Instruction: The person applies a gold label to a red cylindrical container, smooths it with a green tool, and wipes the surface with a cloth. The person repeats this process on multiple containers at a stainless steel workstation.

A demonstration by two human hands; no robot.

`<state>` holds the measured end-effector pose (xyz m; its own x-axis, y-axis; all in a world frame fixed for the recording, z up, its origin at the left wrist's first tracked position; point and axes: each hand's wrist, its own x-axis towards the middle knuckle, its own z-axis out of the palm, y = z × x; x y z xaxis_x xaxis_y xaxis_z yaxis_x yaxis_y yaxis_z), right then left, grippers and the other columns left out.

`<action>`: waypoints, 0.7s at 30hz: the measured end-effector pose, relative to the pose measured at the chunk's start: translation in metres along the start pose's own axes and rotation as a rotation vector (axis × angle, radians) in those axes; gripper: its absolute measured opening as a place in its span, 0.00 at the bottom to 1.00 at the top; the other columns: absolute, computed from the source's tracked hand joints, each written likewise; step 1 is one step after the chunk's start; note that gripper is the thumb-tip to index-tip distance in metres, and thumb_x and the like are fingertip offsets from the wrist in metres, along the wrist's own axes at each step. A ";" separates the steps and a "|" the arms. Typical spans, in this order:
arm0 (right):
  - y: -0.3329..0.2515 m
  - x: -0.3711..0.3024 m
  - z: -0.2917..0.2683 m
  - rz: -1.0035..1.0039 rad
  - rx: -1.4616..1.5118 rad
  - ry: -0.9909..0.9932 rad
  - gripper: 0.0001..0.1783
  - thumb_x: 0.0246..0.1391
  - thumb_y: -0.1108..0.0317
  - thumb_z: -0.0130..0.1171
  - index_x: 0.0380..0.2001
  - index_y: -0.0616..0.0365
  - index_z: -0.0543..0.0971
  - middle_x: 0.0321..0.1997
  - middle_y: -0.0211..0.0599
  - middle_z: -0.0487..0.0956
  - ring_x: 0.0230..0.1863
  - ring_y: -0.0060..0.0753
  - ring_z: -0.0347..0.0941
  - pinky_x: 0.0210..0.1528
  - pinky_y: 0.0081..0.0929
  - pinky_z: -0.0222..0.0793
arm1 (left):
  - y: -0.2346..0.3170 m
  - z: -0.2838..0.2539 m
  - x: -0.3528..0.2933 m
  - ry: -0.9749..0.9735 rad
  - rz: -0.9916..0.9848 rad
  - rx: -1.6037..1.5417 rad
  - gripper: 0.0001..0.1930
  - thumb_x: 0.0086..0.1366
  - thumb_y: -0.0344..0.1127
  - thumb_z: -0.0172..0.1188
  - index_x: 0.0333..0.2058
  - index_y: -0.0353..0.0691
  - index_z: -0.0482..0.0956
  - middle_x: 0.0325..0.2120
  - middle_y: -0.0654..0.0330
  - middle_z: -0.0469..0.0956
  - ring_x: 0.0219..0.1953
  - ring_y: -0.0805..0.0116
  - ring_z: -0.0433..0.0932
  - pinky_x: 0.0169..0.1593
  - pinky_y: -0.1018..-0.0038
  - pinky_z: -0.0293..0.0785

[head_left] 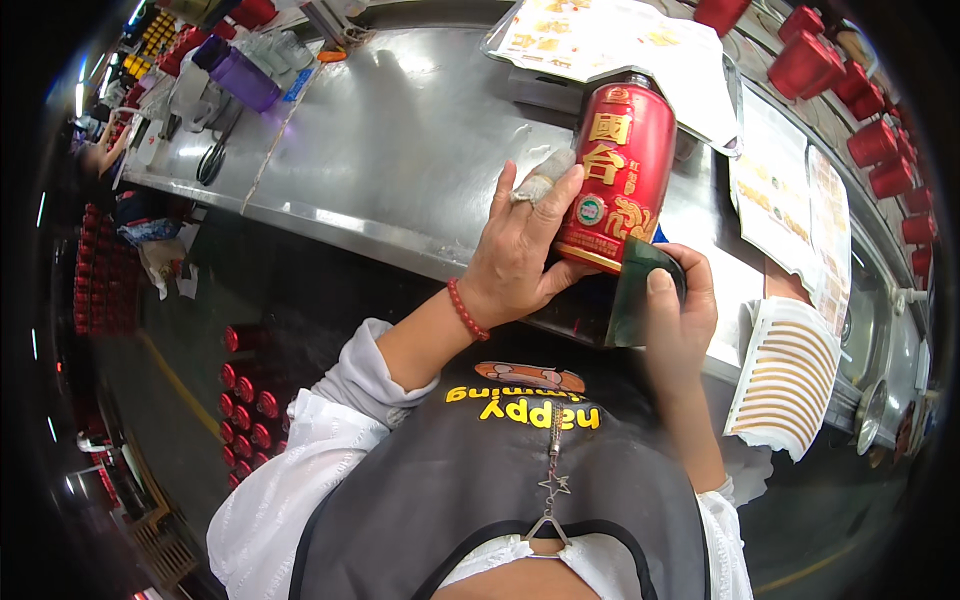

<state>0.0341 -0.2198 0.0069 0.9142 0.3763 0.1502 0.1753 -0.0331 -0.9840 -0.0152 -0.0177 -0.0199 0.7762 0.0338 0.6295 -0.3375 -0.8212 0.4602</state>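
A red bottle (622, 165) with gold lettering and a dark neck lies tilted at the near edge of the metal bench. Gripping its left side is my left hand (518, 240), thumb under the base end and fingers along the body; one finger is wrapped in whitish cloth or tape. My right hand (682, 318) is slightly blurred and pinches a dark green, flat scraper-like sheet (634, 292) between thumb and fingers. The sheet's upper edge meets the lower right of the bottle. What lies behind the sheet is hidden.
Printed decal sheets (610, 40) rest behind the bottle, and a white sheet with gold strips (790, 370) hangs over the right edge. A purple bottle (238, 75) and black scissors (211, 160) are at left. Red bottles (805, 65) line the right; more stand below left.
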 end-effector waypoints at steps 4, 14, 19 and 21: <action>0.000 -0.003 -0.006 0.059 0.157 -0.010 0.12 0.65 0.70 0.54 0.49 0.62 0.73 0.42 0.30 0.78 0.41 0.17 0.71 0.46 0.18 0.68 | 0.001 -0.014 0.014 -0.058 0.112 0.118 0.47 0.58 0.53 0.69 0.70 0.38 0.57 0.48 0.46 0.78 0.60 0.46 0.72 0.72 0.40 0.40; 0.004 -0.002 -0.005 0.095 0.238 0.010 0.14 0.66 0.69 0.54 0.51 0.62 0.72 0.43 0.31 0.78 0.43 0.17 0.71 0.49 0.18 0.68 | 0.005 -0.011 0.006 -0.188 -0.252 -0.384 0.40 0.70 0.61 0.52 0.73 0.48 0.52 0.71 0.48 0.55 0.72 0.50 0.56 0.71 0.40 0.30; 0.002 -0.002 -0.010 0.098 0.227 -0.023 0.13 0.65 0.69 0.55 0.50 0.62 0.72 0.44 0.31 0.78 0.43 0.17 0.71 0.48 0.18 0.68 | 0.004 -0.014 0.005 -0.211 -0.206 -0.393 0.41 0.70 0.54 0.56 0.72 0.41 0.51 0.71 0.49 0.56 0.72 0.51 0.54 0.73 0.47 0.31; 0.000 -0.002 -0.016 0.101 0.182 -0.036 0.12 0.64 0.70 0.56 0.49 0.62 0.72 0.44 0.32 0.78 0.43 0.17 0.71 0.48 0.18 0.69 | 0.003 -0.017 0.005 -0.225 -0.186 -0.384 0.41 0.69 0.51 0.59 0.72 0.39 0.51 0.70 0.49 0.57 0.73 0.52 0.54 0.73 0.50 0.32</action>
<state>0.0379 -0.2355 0.0080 0.9097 0.4123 0.0501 0.0119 0.0946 -0.9954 -0.0218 -0.0097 -0.0050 0.9237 0.0008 0.3832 -0.3216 -0.5421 0.7764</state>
